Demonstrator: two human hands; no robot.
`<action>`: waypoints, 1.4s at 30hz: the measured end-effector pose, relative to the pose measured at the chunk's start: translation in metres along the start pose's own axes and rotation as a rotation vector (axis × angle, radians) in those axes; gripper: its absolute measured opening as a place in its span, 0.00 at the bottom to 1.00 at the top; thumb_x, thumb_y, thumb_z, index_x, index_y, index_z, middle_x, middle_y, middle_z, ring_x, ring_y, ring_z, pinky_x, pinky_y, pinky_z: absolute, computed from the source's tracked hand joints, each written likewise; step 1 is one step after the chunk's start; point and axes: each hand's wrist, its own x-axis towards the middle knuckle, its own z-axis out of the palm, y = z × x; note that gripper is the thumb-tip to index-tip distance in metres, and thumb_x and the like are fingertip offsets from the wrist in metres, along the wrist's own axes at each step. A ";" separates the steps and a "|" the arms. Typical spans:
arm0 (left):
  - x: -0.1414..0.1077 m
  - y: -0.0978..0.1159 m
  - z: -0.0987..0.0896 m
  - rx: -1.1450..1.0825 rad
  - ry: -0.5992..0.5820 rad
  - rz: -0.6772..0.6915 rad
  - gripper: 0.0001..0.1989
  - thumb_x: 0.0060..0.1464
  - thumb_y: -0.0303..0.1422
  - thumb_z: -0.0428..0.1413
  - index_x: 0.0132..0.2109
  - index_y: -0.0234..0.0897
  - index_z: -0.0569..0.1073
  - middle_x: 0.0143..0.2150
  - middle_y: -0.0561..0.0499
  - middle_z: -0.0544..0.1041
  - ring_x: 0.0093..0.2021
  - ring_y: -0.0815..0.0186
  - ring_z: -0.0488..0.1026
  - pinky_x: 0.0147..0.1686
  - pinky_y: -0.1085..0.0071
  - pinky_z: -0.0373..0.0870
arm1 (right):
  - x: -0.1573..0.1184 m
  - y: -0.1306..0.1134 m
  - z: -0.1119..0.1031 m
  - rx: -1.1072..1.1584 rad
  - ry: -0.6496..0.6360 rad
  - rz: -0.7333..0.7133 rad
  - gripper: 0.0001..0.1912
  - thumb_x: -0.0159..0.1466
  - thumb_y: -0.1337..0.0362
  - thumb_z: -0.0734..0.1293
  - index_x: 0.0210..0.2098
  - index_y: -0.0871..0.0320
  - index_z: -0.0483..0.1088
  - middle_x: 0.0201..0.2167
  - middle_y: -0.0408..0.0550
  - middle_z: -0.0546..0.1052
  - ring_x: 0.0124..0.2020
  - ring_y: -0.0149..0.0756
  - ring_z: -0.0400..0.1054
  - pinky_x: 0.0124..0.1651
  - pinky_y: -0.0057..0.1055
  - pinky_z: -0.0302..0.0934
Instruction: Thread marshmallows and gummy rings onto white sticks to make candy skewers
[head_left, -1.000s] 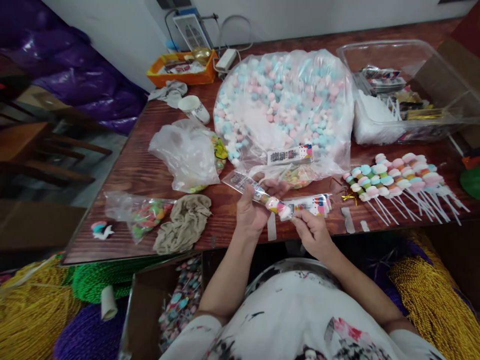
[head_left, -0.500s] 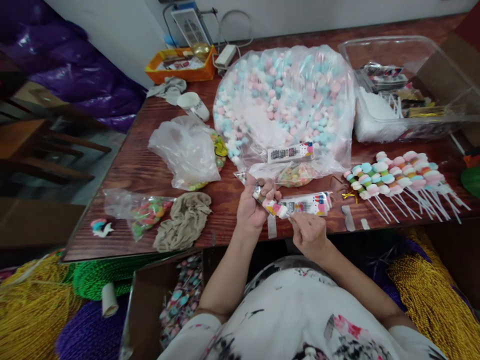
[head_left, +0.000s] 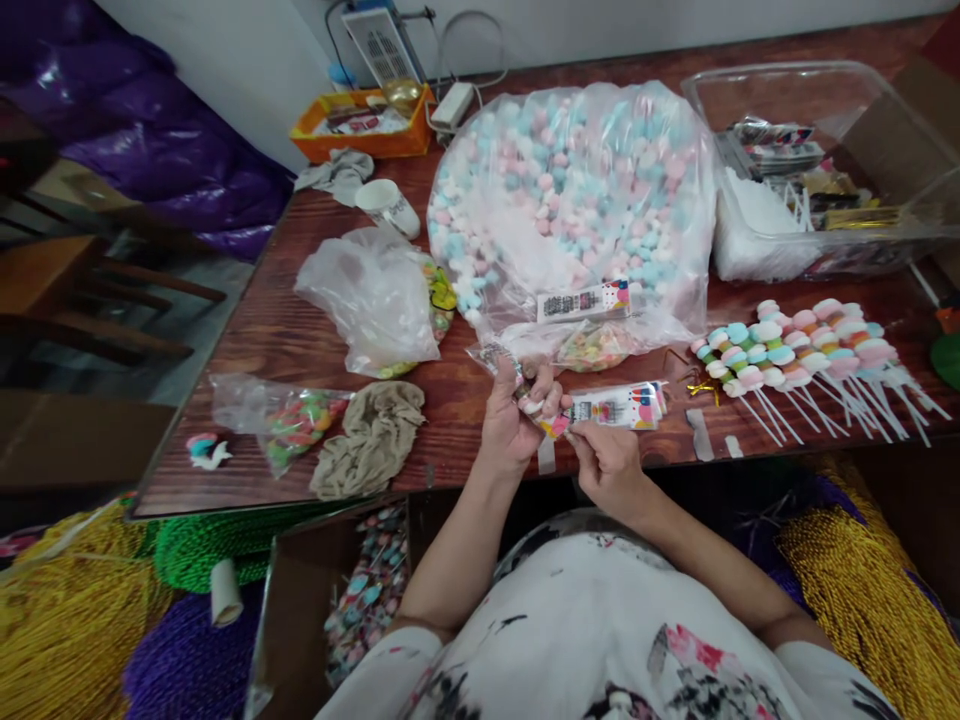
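My left hand (head_left: pixel 516 412) is wrapped round a clear printed wrapper (head_left: pixel 555 424), its fingers curled over it near the table's front edge. Pink and white marshmallow pieces show inside the wrapper. At the wrapper's lower right end, my right hand (head_left: pixel 611 462) pinches the skewer end or wrapper edge; which one is too small to tell. Just beyond the right hand lies a stack of flat printed wrappers (head_left: pixel 619 406). Farther right, several marshmallow skewers (head_left: pixel 795 345) rest in a row with white sticks toward me. Gold twist ties (head_left: pixel 703 392) lie between the stack and the skewers.
A big bag of marshmallows (head_left: pixel 570 190) fills the table's middle back. Right of it stands a clear plastic bin (head_left: pixel 817 240). To the left are a bag of gummies (head_left: pixel 296 425), a crumpled cloth (head_left: pixel 369 440), a white cup (head_left: pixel 388 208) and an orange tray (head_left: pixel 360 145).
My right hand has moved slightly left, closer to my left hand. The marshmallow skewer has slid farther into the wrapper, and less of its end sticks out.
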 end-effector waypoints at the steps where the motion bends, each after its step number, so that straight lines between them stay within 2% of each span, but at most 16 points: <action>1: 0.000 -0.001 -0.001 0.004 0.003 -0.011 0.23 0.60 0.52 0.51 0.28 0.37 0.64 0.19 0.60 0.57 0.17 0.74 0.59 0.28 0.72 0.73 | 0.002 0.002 -0.001 -0.056 0.012 -0.047 0.09 0.67 0.71 0.58 0.36 0.58 0.70 0.25 0.47 0.75 0.25 0.33 0.68 0.31 0.29 0.59; 4: -0.001 -0.007 0.000 0.022 -0.032 0.001 0.20 0.59 0.48 0.55 0.29 0.38 0.62 0.21 0.60 0.60 0.18 0.74 0.62 0.32 0.71 0.75 | 0.008 0.003 0.001 -0.108 0.056 -0.074 0.09 0.68 0.71 0.58 0.36 0.58 0.69 0.25 0.47 0.76 0.25 0.33 0.68 0.31 0.29 0.60; 9: 0.000 -0.009 0.001 -0.006 -0.114 0.032 0.21 0.53 0.47 0.62 0.30 0.39 0.61 0.20 0.61 0.58 0.18 0.74 0.62 0.34 0.71 0.76 | 0.015 -0.005 0.004 0.132 0.090 0.072 0.07 0.67 0.68 0.58 0.36 0.57 0.67 0.26 0.44 0.73 0.25 0.30 0.67 0.31 0.27 0.60; 11: 0.001 -0.006 -0.001 -0.021 -0.112 0.060 0.22 0.49 0.48 0.65 0.30 0.39 0.62 0.21 0.61 0.59 0.19 0.75 0.62 0.33 0.71 0.75 | 0.014 -0.006 -0.001 0.249 0.013 0.162 0.06 0.67 0.65 0.60 0.36 0.57 0.67 0.26 0.42 0.72 0.25 0.29 0.66 0.31 0.26 0.60; 14: 0.001 -0.003 -0.005 -0.020 -0.076 0.120 0.23 0.44 0.47 0.68 0.32 0.39 0.65 0.23 0.61 0.62 0.19 0.76 0.61 0.29 0.73 0.73 | 0.010 -0.006 -0.012 0.332 -0.181 0.223 0.08 0.68 0.64 0.60 0.35 0.57 0.69 0.21 0.39 0.68 0.22 0.28 0.62 0.30 0.25 0.57; 16: -0.001 -0.007 -0.005 0.003 -0.060 0.133 0.23 0.41 0.44 0.69 0.33 0.39 0.66 0.24 0.61 0.62 0.19 0.77 0.59 0.26 0.75 0.69 | 0.004 -0.007 -0.015 0.367 -0.280 0.238 0.09 0.68 0.64 0.60 0.33 0.58 0.69 0.19 0.37 0.66 0.20 0.27 0.59 0.29 0.25 0.55; 18: -0.004 -0.016 -0.004 0.047 -0.051 0.121 0.21 0.40 0.40 0.70 0.34 0.38 0.66 0.22 0.62 0.61 0.17 0.78 0.56 0.22 0.76 0.65 | -0.001 -0.009 -0.014 0.408 -0.312 0.275 0.10 0.67 0.65 0.60 0.30 0.58 0.68 0.17 0.36 0.64 0.19 0.26 0.57 0.27 0.25 0.53; 21: -0.010 -0.032 -0.001 0.128 -0.015 0.117 0.19 0.41 0.32 0.69 0.37 0.38 0.67 0.20 0.64 0.60 0.15 0.79 0.53 0.20 0.77 0.62 | -0.007 -0.008 -0.004 0.458 -0.240 0.366 0.16 0.66 0.63 0.61 0.22 0.57 0.61 0.16 0.36 0.62 0.18 0.25 0.54 0.25 0.25 0.51; 23: -0.015 -0.040 0.000 0.193 0.033 0.149 0.18 0.42 0.29 0.67 0.37 0.38 0.67 0.21 0.64 0.62 0.16 0.79 0.54 0.22 0.77 0.63 | -0.010 -0.005 0.005 0.489 -0.162 0.419 0.17 0.65 0.62 0.62 0.21 0.57 0.61 0.16 0.36 0.62 0.18 0.25 0.54 0.24 0.25 0.51; 27: -0.023 -0.049 -0.002 0.300 0.075 0.228 0.15 0.48 0.34 0.66 0.34 0.37 0.65 0.21 0.61 0.65 0.23 0.76 0.64 0.33 0.74 0.69 | -0.012 0.000 0.015 0.530 -0.002 0.486 0.13 0.64 0.61 0.62 0.24 0.58 0.66 0.17 0.36 0.63 0.19 0.26 0.55 0.25 0.25 0.54; 30: -0.030 -0.056 -0.005 0.317 0.077 0.220 0.16 0.50 0.40 0.65 0.34 0.37 0.66 0.26 0.58 0.69 0.30 0.73 0.70 0.40 0.71 0.70 | -0.011 -0.001 0.014 0.505 0.060 0.439 0.11 0.64 0.62 0.63 0.27 0.58 0.69 0.20 0.38 0.68 0.22 0.27 0.61 0.29 0.26 0.59; 35: -0.037 -0.072 -0.011 0.363 0.140 0.093 0.18 0.51 0.45 0.63 0.41 0.36 0.73 0.37 0.51 0.77 0.41 0.66 0.74 0.45 0.71 0.69 | -0.010 -0.005 0.013 0.383 0.140 0.331 0.11 0.67 0.65 0.60 0.34 0.58 0.74 0.30 0.45 0.78 0.31 0.32 0.72 0.38 0.28 0.66; 38: -0.037 -0.067 -0.014 0.369 0.168 0.040 0.18 0.50 0.46 0.63 0.39 0.34 0.74 0.35 0.51 0.77 0.39 0.66 0.75 0.43 0.72 0.70 | -0.010 -0.003 0.007 0.279 0.071 0.246 0.11 0.67 0.66 0.60 0.37 0.58 0.74 0.33 0.48 0.79 0.33 0.34 0.74 0.39 0.29 0.67; 40: -0.037 -0.054 -0.017 0.379 0.167 -0.003 0.18 0.50 0.45 0.64 0.36 0.33 0.73 0.33 0.51 0.77 0.35 0.68 0.75 0.39 0.74 0.71 | -0.009 0.000 -0.006 0.158 -0.008 0.124 0.10 0.67 0.66 0.61 0.39 0.57 0.74 0.33 0.48 0.80 0.32 0.34 0.74 0.38 0.29 0.67; 42: -0.039 -0.039 -0.020 0.404 0.104 -0.110 0.18 0.51 0.45 0.63 0.33 0.33 0.71 0.31 0.52 0.76 0.31 0.70 0.74 0.33 0.76 0.72 | -0.006 0.003 -0.026 -0.024 -0.002 -0.024 0.10 0.66 0.68 0.62 0.44 0.57 0.73 0.35 0.50 0.80 0.35 0.37 0.74 0.41 0.32 0.67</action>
